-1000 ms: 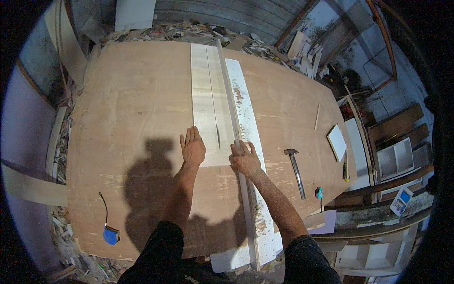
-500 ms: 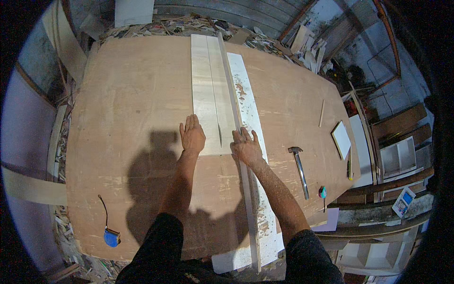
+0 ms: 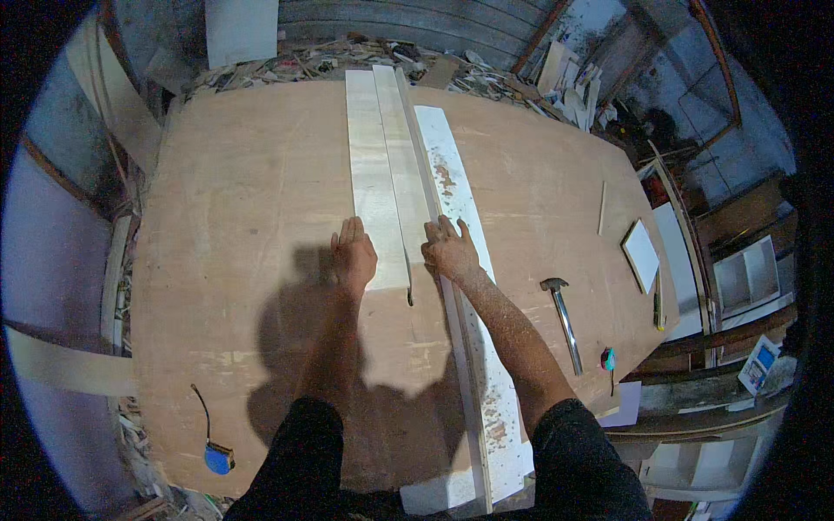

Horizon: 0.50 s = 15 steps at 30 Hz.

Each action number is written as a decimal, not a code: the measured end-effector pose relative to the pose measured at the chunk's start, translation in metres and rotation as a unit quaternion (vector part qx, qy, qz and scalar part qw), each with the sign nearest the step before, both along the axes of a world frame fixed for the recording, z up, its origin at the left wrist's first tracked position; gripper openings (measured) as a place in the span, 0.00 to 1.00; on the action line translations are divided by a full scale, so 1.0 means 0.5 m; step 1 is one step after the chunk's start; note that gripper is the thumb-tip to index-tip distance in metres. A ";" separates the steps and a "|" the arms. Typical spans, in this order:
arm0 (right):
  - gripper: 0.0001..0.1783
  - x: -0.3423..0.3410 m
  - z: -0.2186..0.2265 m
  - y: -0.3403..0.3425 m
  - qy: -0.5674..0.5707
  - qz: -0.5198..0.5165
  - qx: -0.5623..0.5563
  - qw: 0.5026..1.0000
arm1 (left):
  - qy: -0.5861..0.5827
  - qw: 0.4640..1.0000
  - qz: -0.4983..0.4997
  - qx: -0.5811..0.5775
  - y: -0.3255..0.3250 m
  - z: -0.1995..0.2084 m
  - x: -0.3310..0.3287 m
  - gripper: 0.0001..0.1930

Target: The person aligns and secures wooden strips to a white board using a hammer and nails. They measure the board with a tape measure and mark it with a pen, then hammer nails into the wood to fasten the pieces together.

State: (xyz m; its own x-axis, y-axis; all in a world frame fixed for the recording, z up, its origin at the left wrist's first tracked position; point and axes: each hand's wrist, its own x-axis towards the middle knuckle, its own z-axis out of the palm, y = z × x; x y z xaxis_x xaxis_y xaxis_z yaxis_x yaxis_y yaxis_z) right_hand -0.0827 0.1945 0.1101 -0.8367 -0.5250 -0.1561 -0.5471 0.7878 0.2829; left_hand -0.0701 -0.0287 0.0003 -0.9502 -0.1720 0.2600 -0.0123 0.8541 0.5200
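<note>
Two pale wooden strips lie side by side on the big plywood tabletop (image 3: 234,156), the left strip (image 3: 368,165) parted from the right strip (image 3: 401,165) by a thin dark line. That line ends in a small dark slot or blade (image 3: 410,298) at their near end; I cannot tell which. My left hand (image 3: 354,256) rests near the left strip's near corner, fingers straight and together. My right hand (image 3: 452,250) lies over the right strip and a long straight batten (image 3: 472,408), fingers apart and slightly bent. Under it, the right strip's near end is hidden.
A stained white board (image 3: 445,143) runs beside the batten. Rightward lie a hammer (image 3: 563,326), a small teal tool (image 3: 607,358), a thin stick (image 3: 602,208) and a white panel (image 3: 641,256). A blue tape measure (image 3: 219,458) sits near left. Wood scraps (image 3: 330,59) pile behind the table.
The strips have slid away from me, the right one slightly past the left at the far end. The dark line now reaches their near end. My view has shifted a little.
</note>
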 end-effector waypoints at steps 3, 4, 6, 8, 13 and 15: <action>0.11 -0.051 0.003 -0.010 0.019 0.010 -0.019 1.000 | -0.020 1.000 -0.005 0.023 -0.005 0.007 0.000 0.24; 0.11 -0.070 0.004 -0.013 0.019 0.011 -0.017 1.000 | -0.027 0.999 -0.002 0.030 -0.005 0.010 -0.003 0.24; 0.11 -0.106 0.001 -0.019 0.026 0.012 0.010 1.000 | -0.036 0.998 0.012 0.051 -0.009 0.015 -0.010 0.24; 0.10 -0.142 -0.006 -0.022 0.034 0.023 -0.006 0.999 | 0.023 0.999 0.019 0.032 -0.018 0.015 -0.022 0.23; 0.11 -0.226 -0.014 -0.037 0.056 0.051 0.019 0.997 | 0.006 0.999 0.034 0.008 -0.055 -0.021 -0.070 0.21; 0.17 -0.267 0.003 -0.055 0.059 0.017 0.048 0.997 | 0.075 0.996 0.028 0.034 -0.066 -0.047 -0.095 0.20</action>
State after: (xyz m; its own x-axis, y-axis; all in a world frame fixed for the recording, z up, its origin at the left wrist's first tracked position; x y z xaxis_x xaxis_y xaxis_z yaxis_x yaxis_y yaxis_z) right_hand -0.2164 0.1669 0.1116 -0.8345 -0.5402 -0.1086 -0.5310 0.7357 0.4204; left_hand -0.1176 -0.0617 -0.0232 -0.8899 -0.2455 0.3844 0.0237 0.8167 0.5766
